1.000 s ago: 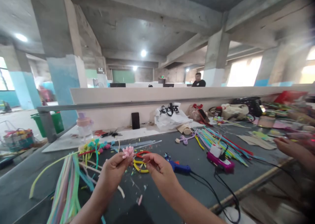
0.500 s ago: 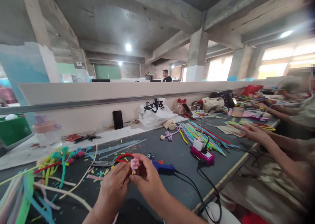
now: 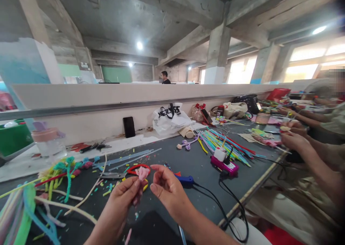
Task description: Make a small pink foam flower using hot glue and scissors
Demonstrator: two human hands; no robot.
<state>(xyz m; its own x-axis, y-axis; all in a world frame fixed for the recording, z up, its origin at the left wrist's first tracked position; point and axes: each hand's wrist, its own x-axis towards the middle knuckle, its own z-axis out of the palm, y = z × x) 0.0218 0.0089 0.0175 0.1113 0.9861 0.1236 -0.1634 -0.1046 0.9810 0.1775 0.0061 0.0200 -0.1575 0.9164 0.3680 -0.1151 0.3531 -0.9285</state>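
Note:
A small pink pipe-cleaner flower [image 3: 142, 173] is pinched between the thumb and fingers of my left hand [image 3: 126, 193], a bit of yellow showing below it. My right hand [image 3: 167, 186] is just to the right of the flower, fingers curved and apart, holding nothing that I can see. Behind my hands lie scissors with red handles [image 3: 138, 168], their blades pointing left. A blue glue gun [image 3: 185, 180] rests beyond my right hand, which hides part of it.
Colourful pipe cleaners [image 3: 223, 144] lie in a bundle near a magenta power strip [image 3: 225, 166]. More fuzzy stems [image 3: 29, 209] and flower pieces [image 3: 68, 166] fill the left side. Black cables [image 3: 212, 202] cross the table's right edge. A co-worker's hands [image 3: 292, 137] are at the far right.
My right hand has come away from the pink flower and its fingers have spread. The flower stays in my left hand and looks turned. The co-worker's hands have shifted.

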